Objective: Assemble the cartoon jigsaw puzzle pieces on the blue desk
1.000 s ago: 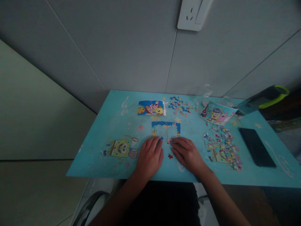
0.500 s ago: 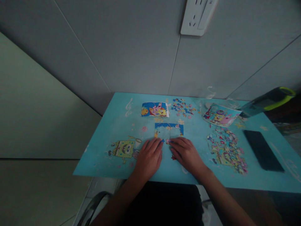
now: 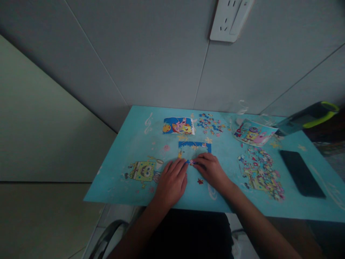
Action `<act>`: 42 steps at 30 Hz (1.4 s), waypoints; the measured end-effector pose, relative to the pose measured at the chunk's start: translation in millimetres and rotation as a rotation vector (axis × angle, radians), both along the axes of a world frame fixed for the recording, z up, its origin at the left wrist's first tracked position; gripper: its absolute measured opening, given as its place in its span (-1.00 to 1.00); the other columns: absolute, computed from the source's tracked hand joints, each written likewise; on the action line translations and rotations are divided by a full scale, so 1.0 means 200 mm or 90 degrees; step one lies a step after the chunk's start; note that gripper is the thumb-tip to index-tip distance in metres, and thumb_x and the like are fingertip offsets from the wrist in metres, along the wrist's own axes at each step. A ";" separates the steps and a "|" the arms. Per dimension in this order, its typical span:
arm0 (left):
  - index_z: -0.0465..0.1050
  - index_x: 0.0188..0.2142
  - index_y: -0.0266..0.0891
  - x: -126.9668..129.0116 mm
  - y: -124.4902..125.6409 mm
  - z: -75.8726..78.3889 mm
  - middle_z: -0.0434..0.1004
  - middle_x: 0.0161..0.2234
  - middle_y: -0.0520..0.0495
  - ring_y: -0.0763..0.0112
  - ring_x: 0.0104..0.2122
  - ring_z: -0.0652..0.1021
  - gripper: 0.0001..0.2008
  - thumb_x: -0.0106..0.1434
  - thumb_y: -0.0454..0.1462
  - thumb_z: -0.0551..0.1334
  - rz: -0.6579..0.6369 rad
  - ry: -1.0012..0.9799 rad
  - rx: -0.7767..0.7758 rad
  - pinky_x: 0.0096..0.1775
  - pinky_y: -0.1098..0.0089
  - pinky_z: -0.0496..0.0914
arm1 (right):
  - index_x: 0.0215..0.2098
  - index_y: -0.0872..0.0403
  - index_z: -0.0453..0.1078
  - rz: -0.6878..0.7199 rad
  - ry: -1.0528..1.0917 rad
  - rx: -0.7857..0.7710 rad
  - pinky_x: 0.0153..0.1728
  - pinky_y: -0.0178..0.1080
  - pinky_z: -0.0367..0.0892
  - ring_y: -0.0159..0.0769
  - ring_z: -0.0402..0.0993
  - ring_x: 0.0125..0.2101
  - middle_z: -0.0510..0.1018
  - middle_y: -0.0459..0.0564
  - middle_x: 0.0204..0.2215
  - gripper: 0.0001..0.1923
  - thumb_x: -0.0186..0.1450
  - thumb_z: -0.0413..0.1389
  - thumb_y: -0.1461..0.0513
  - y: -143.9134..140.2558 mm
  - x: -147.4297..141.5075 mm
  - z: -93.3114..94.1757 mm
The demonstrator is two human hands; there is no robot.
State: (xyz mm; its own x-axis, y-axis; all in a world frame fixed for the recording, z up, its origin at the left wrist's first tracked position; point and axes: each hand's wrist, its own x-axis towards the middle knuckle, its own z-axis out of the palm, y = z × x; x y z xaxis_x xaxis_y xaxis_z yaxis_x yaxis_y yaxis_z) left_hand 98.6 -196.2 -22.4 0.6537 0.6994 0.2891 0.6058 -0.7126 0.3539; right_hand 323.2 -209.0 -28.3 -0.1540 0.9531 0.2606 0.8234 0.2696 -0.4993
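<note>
The person's left hand (image 3: pixel 172 180) lies flat, fingers loosely spread, on the light-blue cartoon-print table mat (image 3: pixel 121 151), fingertips touching the lower left edge of the part-built blue-bordered jigsaw frame (image 3: pixel 194 148) at 12 o'clock. The right hand (image 3: pixel 212 169) has fingers drawn narrow, pinching a small pink jigsaw piece (image 3: pixel 192 162) at the frame's bottom edge; grip detail is too small to confirm.

Risk, as a judgement: a push w/ either hand could slide or split the thin frame, since only the border is joined. The loose red piece (image 3: pixel 199 181) at 6 o'clock, just beside the right palm, could get swept off.

Vs 0.5 s ago: right hand sits further up towards the frame, uncovering the red piece; left hand barely shifted.
</note>
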 end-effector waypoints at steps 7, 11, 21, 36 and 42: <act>0.38 0.22 -0.24 0.01 0.00 0.01 0.39 0.27 -0.18 0.13 0.28 0.36 -0.62 0.44 -0.32 0.11 0.002 0.005 0.004 0.31 -0.03 0.22 | -0.06 -0.04 0.58 -0.012 0.049 -0.011 -0.06 -0.04 0.42 -0.14 0.50 -0.13 0.57 0.04 -0.15 -0.82 0.40 0.20 0.16 0.00 0.00 -0.01; 0.38 0.22 -0.25 0.00 0.00 0.01 0.40 0.26 -0.17 0.13 0.27 0.36 -0.61 0.44 -0.31 0.11 0.000 0.011 0.004 0.31 -0.03 0.22 | -0.05 -0.05 0.57 -0.015 0.044 -0.017 -0.04 -0.04 0.40 -0.13 0.50 -0.10 0.57 0.04 -0.14 -0.82 0.40 0.19 0.16 0.00 -0.01 0.00; 0.33 0.26 -0.22 0.00 0.00 0.00 0.37 0.27 -0.18 0.11 0.28 0.34 -0.58 0.44 -0.31 0.11 -0.002 0.009 -0.005 0.32 -0.05 0.18 | -0.03 -0.10 0.58 -0.007 0.010 -0.005 -0.07 -0.04 0.35 -0.13 0.48 -0.12 0.56 0.02 -0.14 -0.80 0.41 0.18 0.16 -0.01 -0.02 0.02; 0.34 0.27 -0.16 0.01 0.01 0.02 0.38 0.26 -0.19 0.08 0.26 0.36 -0.55 0.41 -0.32 0.14 -0.007 0.018 -0.001 0.29 -0.08 0.22 | 0.11 -0.14 0.52 0.071 -0.046 0.031 -0.02 0.01 0.33 -0.09 0.44 0.01 0.52 0.05 0.05 -0.70 0.45 0.12 0.21 -0.05 0.01 0.09; 0.31 0.29 -0.16 0.00 0.01 0.02 0.36 0.27 -0.17 0.09 0.27 0.35 -0.54 0.41 -0.32 0.14 -0.008 0.031 -0.007 0.30 -0.07 0.22 | 0.07 -0.05 0.52 -0.136 0.070 0.089 0.00 0.03 0.39 -0.09 0.47 -0.04 0.56 0.07 -0.06 -0.71 0.45 0.07 0.26 -0.21 0.18 0.10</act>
